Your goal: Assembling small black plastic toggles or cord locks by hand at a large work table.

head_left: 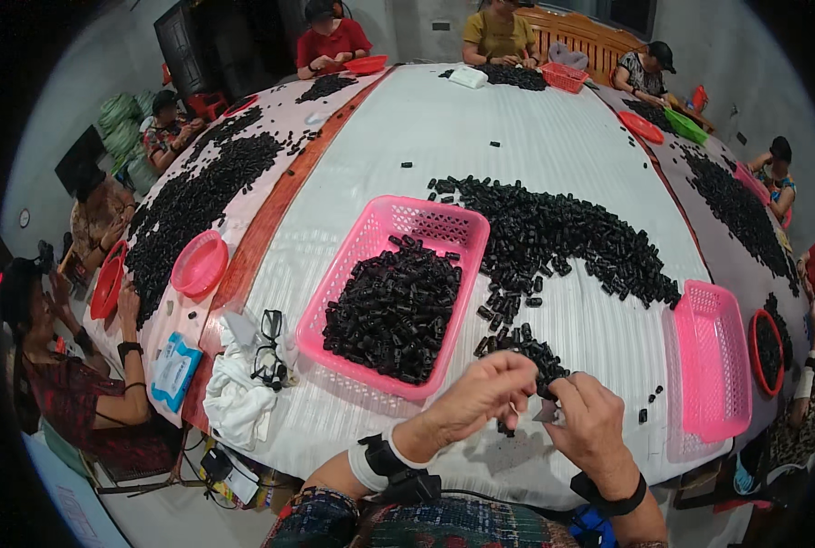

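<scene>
My left hand [481, 393] and my right hand [590, 420] meet over the near edge of the white table [481, 137], fingertips together on a small black part [545, 388] held between them. Just beyond my fingers lies a little cluster of black parts [517, 342], the tail of a long curved pile of black parts [563, 237]. A pink basket [398, 292] half full of black parts stands to the left of my hands. Both wrists wear bands, the left with a white wrap.
An empty pink basket [714, 356] lies at the right. A white cloth with black glasses [252, 365] lies at the left edge. Several other people sit round the table with red bowls [199, 263] and more black piles [197, 196].
</scene>
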Available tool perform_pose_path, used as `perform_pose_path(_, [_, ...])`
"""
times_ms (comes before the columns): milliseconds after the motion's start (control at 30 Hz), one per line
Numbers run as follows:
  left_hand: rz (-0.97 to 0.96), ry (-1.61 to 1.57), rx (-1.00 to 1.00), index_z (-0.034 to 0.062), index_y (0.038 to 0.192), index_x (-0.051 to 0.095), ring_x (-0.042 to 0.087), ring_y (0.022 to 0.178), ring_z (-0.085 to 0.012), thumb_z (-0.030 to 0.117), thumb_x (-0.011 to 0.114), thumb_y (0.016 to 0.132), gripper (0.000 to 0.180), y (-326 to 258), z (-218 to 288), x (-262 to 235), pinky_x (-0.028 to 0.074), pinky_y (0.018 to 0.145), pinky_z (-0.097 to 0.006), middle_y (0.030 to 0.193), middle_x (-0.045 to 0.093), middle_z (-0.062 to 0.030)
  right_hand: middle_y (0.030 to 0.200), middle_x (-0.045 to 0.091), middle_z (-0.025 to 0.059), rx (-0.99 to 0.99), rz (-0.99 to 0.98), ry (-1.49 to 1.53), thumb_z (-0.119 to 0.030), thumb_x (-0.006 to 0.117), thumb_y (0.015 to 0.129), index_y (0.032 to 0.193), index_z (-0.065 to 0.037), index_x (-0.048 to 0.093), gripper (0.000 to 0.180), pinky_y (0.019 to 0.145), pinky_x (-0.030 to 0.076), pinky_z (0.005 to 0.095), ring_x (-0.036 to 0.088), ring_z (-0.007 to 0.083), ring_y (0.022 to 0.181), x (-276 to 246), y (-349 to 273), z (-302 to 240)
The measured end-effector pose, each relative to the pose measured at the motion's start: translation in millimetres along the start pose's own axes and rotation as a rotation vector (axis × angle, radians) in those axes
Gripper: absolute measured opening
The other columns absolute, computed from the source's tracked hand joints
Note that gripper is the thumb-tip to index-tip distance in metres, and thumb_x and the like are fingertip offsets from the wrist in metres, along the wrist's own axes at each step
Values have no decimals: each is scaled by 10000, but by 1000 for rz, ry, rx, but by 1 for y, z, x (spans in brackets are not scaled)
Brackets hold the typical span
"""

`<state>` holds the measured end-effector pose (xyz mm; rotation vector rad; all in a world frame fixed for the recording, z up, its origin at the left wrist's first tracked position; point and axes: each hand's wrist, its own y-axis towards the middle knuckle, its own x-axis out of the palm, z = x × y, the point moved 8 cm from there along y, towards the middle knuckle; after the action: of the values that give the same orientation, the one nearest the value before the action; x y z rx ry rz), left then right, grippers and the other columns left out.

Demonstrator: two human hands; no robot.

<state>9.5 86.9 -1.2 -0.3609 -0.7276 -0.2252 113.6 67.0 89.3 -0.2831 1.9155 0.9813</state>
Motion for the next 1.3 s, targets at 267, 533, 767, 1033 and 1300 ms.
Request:
perform_pose_path(267, [-137, 60, -156, 23, 908, 552, 571, 640, -108, 133, 586, 826, 142, 9, -19, 11, 477, 518, -233, 763, 587, -59, 746, 511, 84, 35, 39, 162, -9, 667, 542, 866, -23, 560, 341, 512, 445, 312, 547, 236, 630, -6, 2, 11])
perform_pose_path(533, [-173, -196, -161, 39, 969, 561, 587, 683, -117, 168, 540, 853, 175, 17, -20, 20, 460, 568, -233, 812, 606, -43, 914, 512, 124, 214, 157, 315, -47, 715, 621, 1024, 10, 559, 436, 584, 481, 277, 576, 210, 711, -8, 5, 18])
perform_pose_path(767, [-276, -170, -231, 35, 934, 581, 569, 701, -89, 196, 528, 868, 182, 7, -20, 28, 437, 559, -224, 813, 591, -18, 910, 490, 121, 156, 114, 475, -5, 689, 640, 1061, 15, 554, 443, 589, 467, 252, 541, 183, 722, -4, 5, 19])
perform_pose_path(1033, [-239, -213, -210, 35, 948, 580, 572, 715, -100, 198, 519, 873, 190, 1, -18, 25, 453, 569, -233, 840, 592, -26, 892, 514, 82, 97, 304, 370, 18, 682, 645, 1042, -12, 581, 411, 507, 401, 223, 490, 108, 642, -13, 1, 7])
perform_pose_path(1300, [-260, -294, -147, 50, 939, 592, 544, 691, -93, 191, 535, 865, 169, -1, -17, 25, 426, 580, -228, 807, 598, -20, 774, 544, 81, -32, 374, 95, 12, 721, 604, 952, -12, 615, 364, 473, 392, 255, 507, 180, 587, -16, -4, -13])
